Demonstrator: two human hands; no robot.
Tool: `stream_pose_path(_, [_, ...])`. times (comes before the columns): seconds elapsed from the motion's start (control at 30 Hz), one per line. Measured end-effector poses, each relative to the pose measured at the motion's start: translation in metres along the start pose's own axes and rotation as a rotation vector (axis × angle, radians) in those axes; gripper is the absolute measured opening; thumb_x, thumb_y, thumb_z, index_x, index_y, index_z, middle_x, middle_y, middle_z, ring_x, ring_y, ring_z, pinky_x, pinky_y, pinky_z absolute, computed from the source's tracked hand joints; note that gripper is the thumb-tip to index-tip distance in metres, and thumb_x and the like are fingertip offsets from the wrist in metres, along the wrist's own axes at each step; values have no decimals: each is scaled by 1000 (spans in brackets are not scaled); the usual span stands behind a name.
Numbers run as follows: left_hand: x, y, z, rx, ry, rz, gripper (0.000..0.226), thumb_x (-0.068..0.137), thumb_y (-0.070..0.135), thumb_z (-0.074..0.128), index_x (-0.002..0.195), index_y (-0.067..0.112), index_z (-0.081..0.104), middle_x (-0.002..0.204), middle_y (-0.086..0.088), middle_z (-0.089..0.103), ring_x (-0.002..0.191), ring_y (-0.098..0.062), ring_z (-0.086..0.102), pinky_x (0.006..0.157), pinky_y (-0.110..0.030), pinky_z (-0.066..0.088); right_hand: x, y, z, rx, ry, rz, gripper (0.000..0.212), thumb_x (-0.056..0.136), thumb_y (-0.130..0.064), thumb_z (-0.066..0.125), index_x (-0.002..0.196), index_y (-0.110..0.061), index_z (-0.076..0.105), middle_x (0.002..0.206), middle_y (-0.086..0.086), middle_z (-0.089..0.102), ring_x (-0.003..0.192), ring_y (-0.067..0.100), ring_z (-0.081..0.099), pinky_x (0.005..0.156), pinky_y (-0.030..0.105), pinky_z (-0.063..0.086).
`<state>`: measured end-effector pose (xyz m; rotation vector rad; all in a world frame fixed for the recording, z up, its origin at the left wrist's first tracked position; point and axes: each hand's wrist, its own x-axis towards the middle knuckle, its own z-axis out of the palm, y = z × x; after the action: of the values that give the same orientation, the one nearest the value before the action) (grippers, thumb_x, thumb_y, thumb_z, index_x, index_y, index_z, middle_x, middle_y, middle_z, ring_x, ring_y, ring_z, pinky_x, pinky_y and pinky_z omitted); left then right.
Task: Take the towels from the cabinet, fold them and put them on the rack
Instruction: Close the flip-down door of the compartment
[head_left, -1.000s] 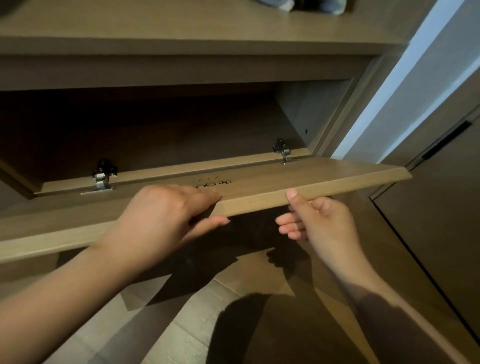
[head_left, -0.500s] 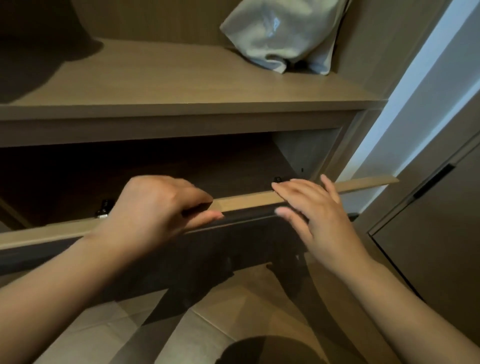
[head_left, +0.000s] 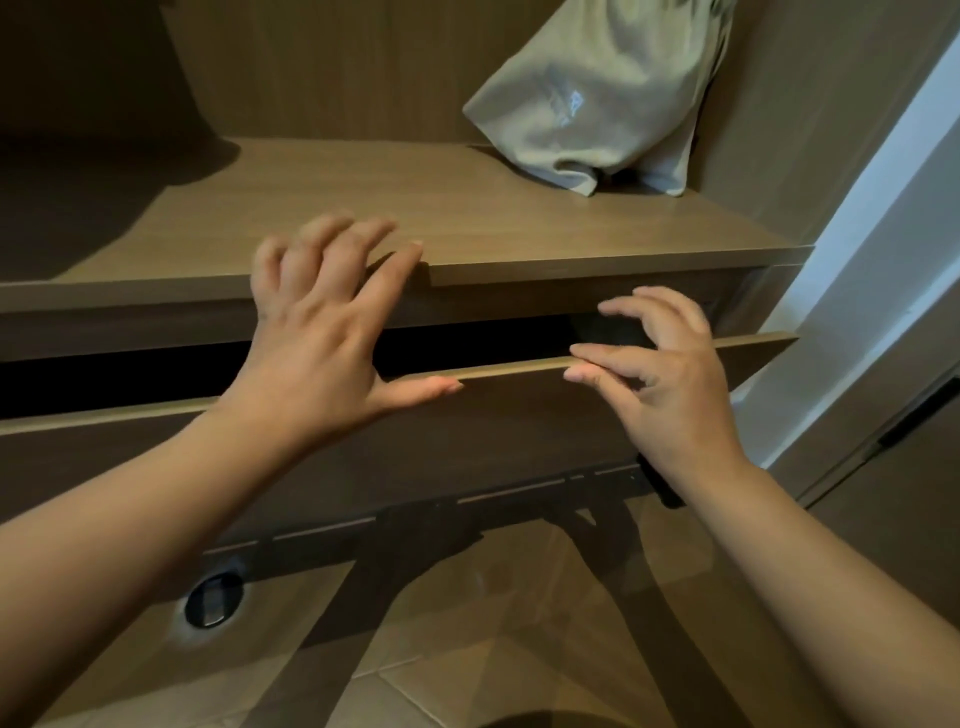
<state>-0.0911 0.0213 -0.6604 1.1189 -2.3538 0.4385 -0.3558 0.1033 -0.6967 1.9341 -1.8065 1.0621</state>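
The wooden flap door (head_left: 519, 410) of the low cabinet stands almost upright, with only a narrow dark gap left above its top edge. My left hand (head_left: 322, 332) is spread in front of that gap, its thumb lying along the door's top edge and its fingers reaching up over the shelf's front. My right hand (head_left: 660, 374) hovers at the door's top edge to the right, fingers loosely bent, fingertips touching the edge. Neither hand holds anything. A pale grey cloth bag (head_left: 597, 93) sits on the wooden shelf (head_left: 467, 208) above. No towel shows.
A white wall strip (head_left: 883, 249) and a dark wooden door panel (head_left: 914, 509) stand to the right. Tiled floor (head_left: 493, 649) lies below the cabinet, with a round metal fitting (head_left: 213, 597) low on the left.
The flap door swung up from nearly flat to almost closed. Both hands released their grip on its edge and opened. The view tilted up, revealing the shelf and bag.
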Motion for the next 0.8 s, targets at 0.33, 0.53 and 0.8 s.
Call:
stream_pose_path(0.33, [13,-5,17,-10,116,-7,75,85,69,44,138,17,51,140,-6,54,125,-27,53,100,-44,33,44,20,14,-171,-105,-42,80,84,-63,54,150,-21,37,156,2,37,149,19,22,121,54,6])
stream_pose_path(0.53, [15,0,26,-21,213,-67,60,85,57,59,130,17,57,131,-5,59,111,-29,57,95,-43,32,49,19,28,-160,47,-16,68,82,-59,64,135,-18,52,137,6,52,134,23,44,121,55,12])
stream_pose_path(0.8, [17,0,37,-23,307,-99,49,87,51,65,123,17,59,123,-4,63,106,-29,58,92,-41,31,49,21,42,-184,163,-16,65,81,-57,69,129,-15,54,130,7,55,129,23,47,121,53,15])
